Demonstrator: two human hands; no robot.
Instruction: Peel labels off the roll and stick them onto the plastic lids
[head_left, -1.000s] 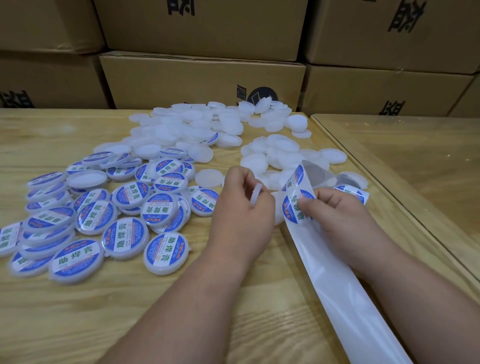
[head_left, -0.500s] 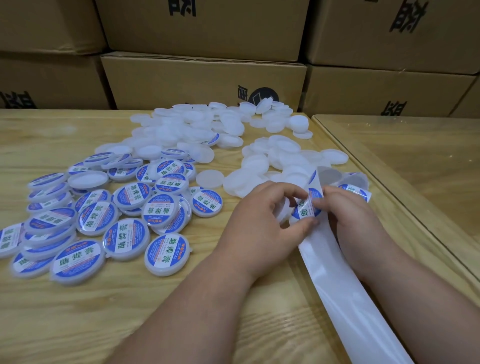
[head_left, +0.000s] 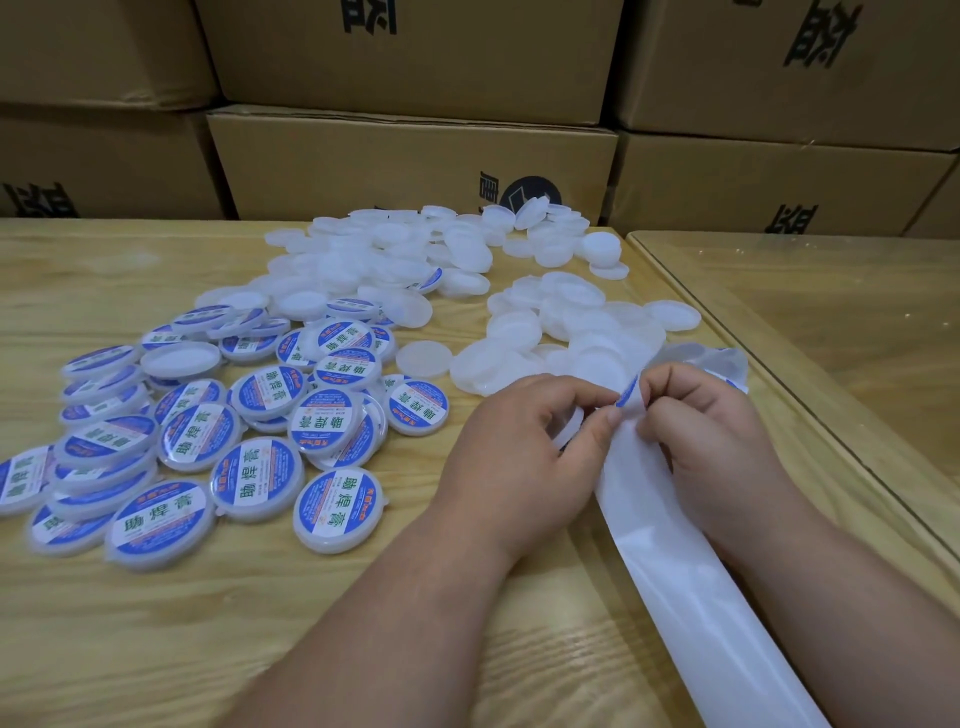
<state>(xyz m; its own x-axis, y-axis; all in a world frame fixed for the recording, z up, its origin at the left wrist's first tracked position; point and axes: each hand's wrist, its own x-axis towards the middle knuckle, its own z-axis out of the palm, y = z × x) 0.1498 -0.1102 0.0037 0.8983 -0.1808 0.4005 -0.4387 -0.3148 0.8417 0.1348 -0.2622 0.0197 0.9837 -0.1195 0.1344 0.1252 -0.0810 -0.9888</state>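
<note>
My left hand (head_left: 524, 441) holds a blank white plastic lid (head_left: 566, 430) in its curled fingers, while its thumb and forefinger pinch the edge of a blue-and-white round label (head_left: 627, 396). My right hand (head_left: 711, 431) grips the white backing strip (head_left: 691, 587) just behind that label, fingers curled around it. The strip runs from my hands down to the lower right. Labelled lids (head_left: 249, 431) lie in a heap at the left. Blank lids (head_left: 395, 260) are piled at the back and just beyond my hands.
Stacked cardboard boxes (head_left: 415, 156) wall off the back of the wooden table (head_left: 156, 623). A second table with a glass top (head_left: 841, 332) adjoins on the right. More of the label strip (head_left: 727, 364) lies crumpled behind my right hand.
My left hand has moved right with the lid to meet my right hand and now pinches the label. The raised strip end has come down between my hands.
</note>
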